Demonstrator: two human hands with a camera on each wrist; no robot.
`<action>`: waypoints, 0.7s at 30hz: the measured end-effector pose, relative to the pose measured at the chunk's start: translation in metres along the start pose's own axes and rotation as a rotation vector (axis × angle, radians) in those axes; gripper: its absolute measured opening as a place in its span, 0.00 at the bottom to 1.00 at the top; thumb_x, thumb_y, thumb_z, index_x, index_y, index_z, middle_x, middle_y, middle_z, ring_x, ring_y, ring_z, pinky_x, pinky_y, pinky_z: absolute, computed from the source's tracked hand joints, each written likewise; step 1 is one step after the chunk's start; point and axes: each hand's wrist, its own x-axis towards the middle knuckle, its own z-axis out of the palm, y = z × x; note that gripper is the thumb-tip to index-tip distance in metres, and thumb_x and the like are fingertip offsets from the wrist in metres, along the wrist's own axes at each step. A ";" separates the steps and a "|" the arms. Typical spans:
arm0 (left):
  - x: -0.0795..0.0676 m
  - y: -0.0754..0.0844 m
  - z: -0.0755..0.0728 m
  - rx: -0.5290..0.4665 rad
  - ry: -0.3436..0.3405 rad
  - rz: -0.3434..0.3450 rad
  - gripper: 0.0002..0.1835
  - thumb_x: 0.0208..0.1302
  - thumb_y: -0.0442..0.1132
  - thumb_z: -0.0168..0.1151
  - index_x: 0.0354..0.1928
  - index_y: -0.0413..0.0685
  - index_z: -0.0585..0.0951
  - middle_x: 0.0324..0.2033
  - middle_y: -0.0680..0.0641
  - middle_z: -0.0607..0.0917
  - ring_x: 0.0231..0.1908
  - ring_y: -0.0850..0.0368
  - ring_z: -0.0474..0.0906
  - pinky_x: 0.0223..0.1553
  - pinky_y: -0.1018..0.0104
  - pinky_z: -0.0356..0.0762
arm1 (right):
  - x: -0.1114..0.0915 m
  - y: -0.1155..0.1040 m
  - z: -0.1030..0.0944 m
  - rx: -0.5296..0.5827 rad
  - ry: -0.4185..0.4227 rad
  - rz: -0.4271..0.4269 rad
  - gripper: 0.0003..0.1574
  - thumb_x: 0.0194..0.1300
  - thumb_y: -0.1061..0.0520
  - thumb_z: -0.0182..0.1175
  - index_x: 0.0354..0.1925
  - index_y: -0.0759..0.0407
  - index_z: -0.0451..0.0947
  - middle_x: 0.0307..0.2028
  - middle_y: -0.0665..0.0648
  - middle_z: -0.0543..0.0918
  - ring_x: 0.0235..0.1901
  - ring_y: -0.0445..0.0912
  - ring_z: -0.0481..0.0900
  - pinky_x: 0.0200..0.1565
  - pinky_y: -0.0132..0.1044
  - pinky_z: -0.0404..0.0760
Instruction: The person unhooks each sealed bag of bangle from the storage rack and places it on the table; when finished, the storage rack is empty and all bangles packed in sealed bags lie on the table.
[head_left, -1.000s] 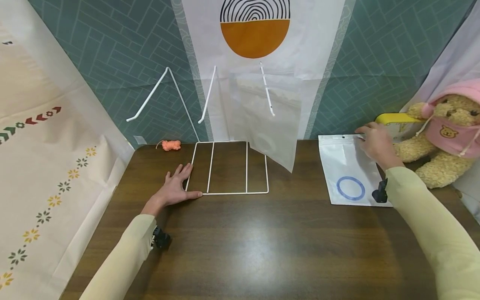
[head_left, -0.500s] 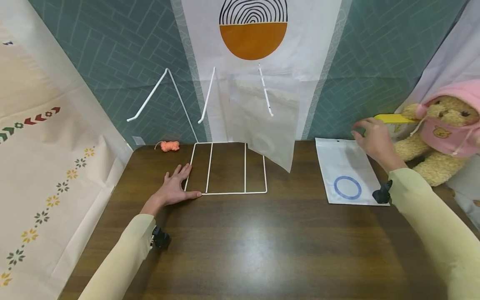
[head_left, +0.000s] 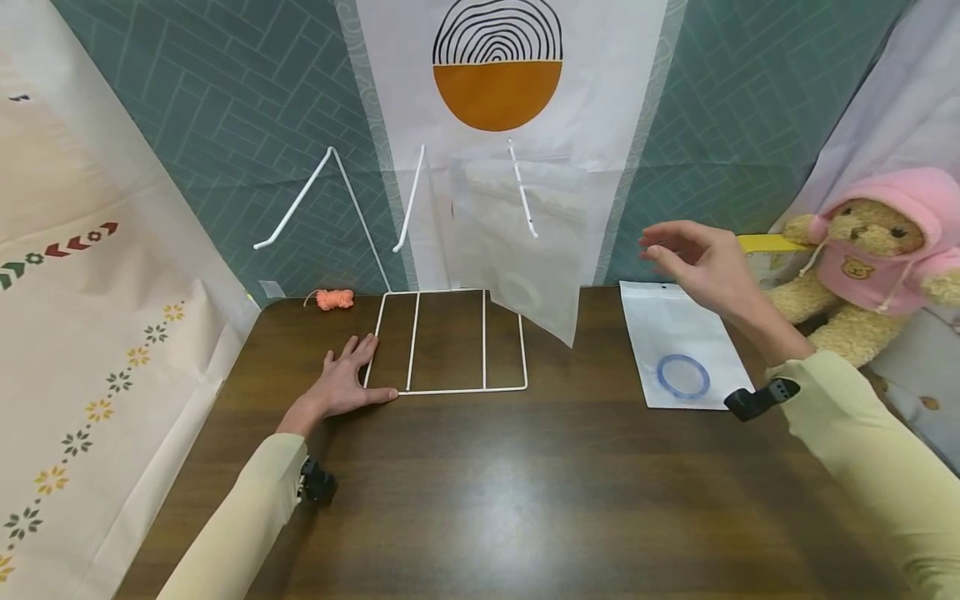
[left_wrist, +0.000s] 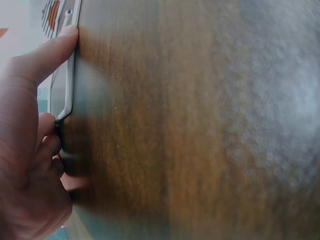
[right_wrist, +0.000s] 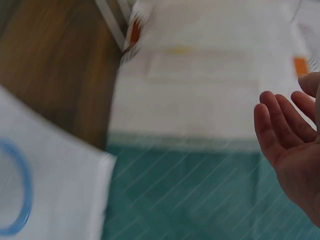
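My left hand rests with spread fingers at the front left corner of a white wire rack, thumb on its front wire. In the left wrist view the thumb lies along the rack's wire. From the rack's right hook hangs a translucent zip bag. My right hand, fingers loosely bent and nothing in them, is raised above the far end of a white pouch. A blue ring shows on that pouch; the right wrist view catches part of the ring.
A bundle of orange cord lies behind my left hand. At the right sit a teddy bear in pink and a yellow box-like thing. Patterned cloth hangs behind the brown table.
My right hand has lifted from the pouch's top edge and moved left and up. My left hand keeps its place on the rack. The head view has shifted slightly.
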 end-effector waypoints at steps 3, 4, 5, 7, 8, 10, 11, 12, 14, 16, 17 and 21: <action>0.000 0.000 -0.001 0.003 0.001 -0.001 0.58 0.56 0.60 0.71 0.76 0.30 0.53 0.75 0.31 0.53 0.74 0.30 0.40 0.64 0.27 0.32 | 0.005 -0.021 0.005 0.203 -0.035 -0.071 0.18 0.69 0.68 0.61 0.56 0.70 0.79 0.49 0.63 0.85 0.45 0.44 0.86 0.43 0.32 0.82; 0.000 0.001 -0.001 0.002 0.000 -0.001 0.58 0.56 0.60 0.71 0.76 0.30 0.53 0.75 0.31 0.53 0.74 0.30 0.40 0.64 0.27 0.32 | 0.006 -0.027 0.006 0.261 -0.048 -0.091 0.18 0.68 0.69 0.61 0.56 0.70 0.79 0.49 0.63 0.85 0.46 0.45 0.86 0.43 0.33 0.82; 0.000 0.001 -0.001 0.002 0.001 0.000 0.59 0.56 0.60 0.71 0.76 0.30 0.53 0.75 0.31 0.53 0.74 0.30 0.40 0.64 0.26 0.33 | 0.008 -0.033 0.008 0.325 -0.063 -0.106 0.19 0.68 0.70 0.60 0.57 0.70 0.78 0.49 0.63 0.85 0.46 0.46 0.86 0.43 0.34 0.83; 0.000 0.001 -0.001 0.000 0.001 0.000 0.59 0.56 0.60 0.71 0.76 0.30 0.53 0.75 0.31 0.53 0.74 0.30 0.40 0.64 0.26 0.32 | 0.011 -0.044 0.012 0.432 -0.094 -0.122 0.21 0.67 0.72 0.60 0.58 0.69 0.78 0.50 0.64 0.84 0.48 0.48 0.85 0.43 0.35 0.83; 0.000 0.000 -0.001 0.000 0.002 -0.001 0.59 0.56 0.60 0.71 0.76 0.30 0.53 0.75 0.31 0.53 0.74 0.30 0.40 0.64 0.26 0.32 | 0.012 -0.048 0.014 0.473 -0.110 -0.123 0.22 0.67 0.73 0.60 0.59 0.68 0.77 0.51 0.65 0.84 0.49 0.49 0.85 0.43 0.36 0.83; 0.000 0.000 -0.001 -0.002 0.005 0.001 0.59 0.56 0.60 0.71 0.76 0.30 0.53 0.75 0.31 0.53 0.74 0.30 0.40 0.64 0.26 0.32 | 0.015 -0.055 0.019 0.505 -0.130 -0.116 0.25 0.67 0.73 0.60 0.61 0.67 0.76 0.53 0.66 0.83 0.50 0.49 0.85 0.44 0.36 0.83; 0.000 -0.001 -0.001 -0.002 0.006 0.001 0.59 0.56 0.60 0.71 0.76 0.30 0.53 0.75 0.31 0.53 0.74 0.30 0.40 0.64 0.26 0.32 | 0.017 -0.058 0.022 0.496 -0.133 -0.111 0.26 0.67 0.73 0.60 0.62 0.67 0.76 0.54 0.66 0.83 0.50 0.48 0.84 0.44 0.36 0.83; 0.000 -0.001 0.000 0.000 0.005 0.002 0.59 0.56 0.60 0.71 0.76 0.30 0.53 0.75 0.31 0.53 0.74 0.30 0.40 0.64 0.26 0.32 | 0.018 -0.061 0.025 0.464 -0.133 -0.103 0.26 0.67 0.72 0.61 0.63 0.66 0.75 0.54 0.65 0.82 0.50 0.48 0.84 0.45 0.35 0.82; 0.000 -0.003 0.000 0.003 0.003 0.002 0.59 0.56 0.60 0.71 0.76 0.30 0.53 0.75 0.31 0.53 0.74 0.30 0.40 0.64 0.26 0.32 | 0.021 -0.066 0.030 0.395 -0.130 -0.080 0.28 0.67 0.70 0.62 0.64 0.65 0.74 0.55 0.64 0.82 0.49 0.46 0.85 0.46 0.34 0.82; 0.000 -0.004 0.001 0.007 0.001 0.001 0.59 0.56 0.61 0.71 0.76 0.31 0.52 0.75 0.32 0.53 0.74 0.30 0.40 0.64 0.27 0.32 | 0.024 -0.070 0.036 0.315 -0.126 -0.053 0.29 0.67 0.68 0.63 0.66 0.64 0.73 0.56 0.63 0.82 0.49 0.45 0.84 0.47 0.33 0.81; 0.000 -0.004 0.002 0.007 0.000 0.002 0.59 0.56 0.61 0.71 0.76 0.31 0.52 0.75 0.32 0.53 0.74 0.30 0.40 0.64 0.27 0.32 | 0.026 -0.073 0.038 0.279 -0.124 -0.037 0.30 0.67 0.67 0.64 0.66 0.63 0.73 0.56 0.63 0.81 0.49 0.45 0.84 0.47 0.32 0.81; 0.000 -0.004 0.002 0.003 0.007 0.005 0.59 0.56 0.61 0.71 0.76 0.31 0.53 0.75 0.32 0.53 0.74 0.30 0.40 0.64 0.27 0.32 | 0.034 -0.080 0.045 0.208 -0.122 0.010 0.33 0.66 0.63 0.66 0.68 0.60 0.72 0.58 0.64 0.81 0.49 0.46 0.84 0.47 0.32 0.81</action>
